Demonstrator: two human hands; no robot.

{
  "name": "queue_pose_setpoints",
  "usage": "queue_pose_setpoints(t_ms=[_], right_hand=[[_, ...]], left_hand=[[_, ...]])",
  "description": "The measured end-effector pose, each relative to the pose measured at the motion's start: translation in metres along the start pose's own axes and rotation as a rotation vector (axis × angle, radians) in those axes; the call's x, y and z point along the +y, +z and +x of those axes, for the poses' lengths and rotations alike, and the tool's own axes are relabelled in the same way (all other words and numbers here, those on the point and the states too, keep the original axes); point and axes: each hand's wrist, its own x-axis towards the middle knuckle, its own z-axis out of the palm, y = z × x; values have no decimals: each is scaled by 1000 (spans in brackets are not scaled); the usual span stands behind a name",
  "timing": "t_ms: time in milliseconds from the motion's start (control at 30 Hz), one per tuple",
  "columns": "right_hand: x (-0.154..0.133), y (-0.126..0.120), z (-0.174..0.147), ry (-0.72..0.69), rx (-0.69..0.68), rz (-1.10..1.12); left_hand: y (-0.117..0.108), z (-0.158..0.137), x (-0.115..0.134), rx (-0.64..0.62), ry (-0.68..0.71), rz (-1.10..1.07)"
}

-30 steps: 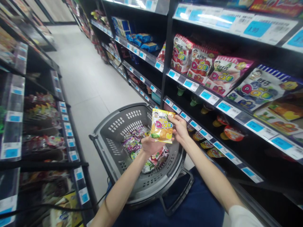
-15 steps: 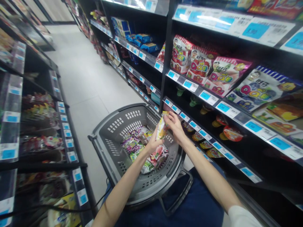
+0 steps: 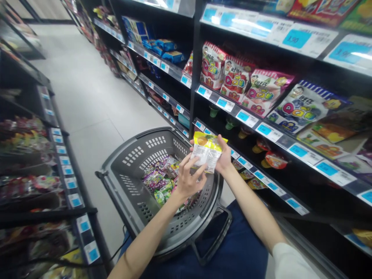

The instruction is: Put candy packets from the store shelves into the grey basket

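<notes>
A yellow and white candy bag (image 3: pixel 208 149) with fruit pictured on its top band is held up over the right rim of the basket, its printed panel facing me. My right hand (image 3: pixel 224 155) grips it by the right edge, thumb at the top corner and the other fingers mostly hidden behind. My left hand (image 3: pixel 190 180) rests its bent, spread fingers against the lower left front of the bag. Below, the grey shopping basket (image 3: pixel 128 153) contains several small purple and green candy bags (image 3: pixel 155 176), partly covered by my left hand and forearm.
Shelving with price labels (image 3: pixel 247 118) runs along the right, carrying upright gummy bags (image 3: pixel 266 91) and hanging jelly cups (image 3: pixel 274 161). On the left, another shelf (image 3: pixel 65 170) holds wrapped sweets. The pale floor aisle (image 3: pixel 87 89) stretches ahead. The basket's black handle (image 3: pixel 213 238) lies towards me.
The candy bag has turned from edge-on to show its broad printed side. My left fingers have shifted from its lower end onto its front. The view has swung slightly right.
</notes>
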Motion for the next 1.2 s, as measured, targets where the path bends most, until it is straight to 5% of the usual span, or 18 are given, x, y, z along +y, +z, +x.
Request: queue_pose_setpoints(t_ms=[300, 600, 1200], right_hand=[[-3, -1, -2, 29, -27, 13], [-2, -1, 0, 146, -244, 260], [1, -5, 2, 195, -260, 311]], left_hand=[[4, -4, -5, 40, 56, 81], [-2, 10, 8, 234, 363, 339], [-2, 12, 7, 227, 367, 373]])
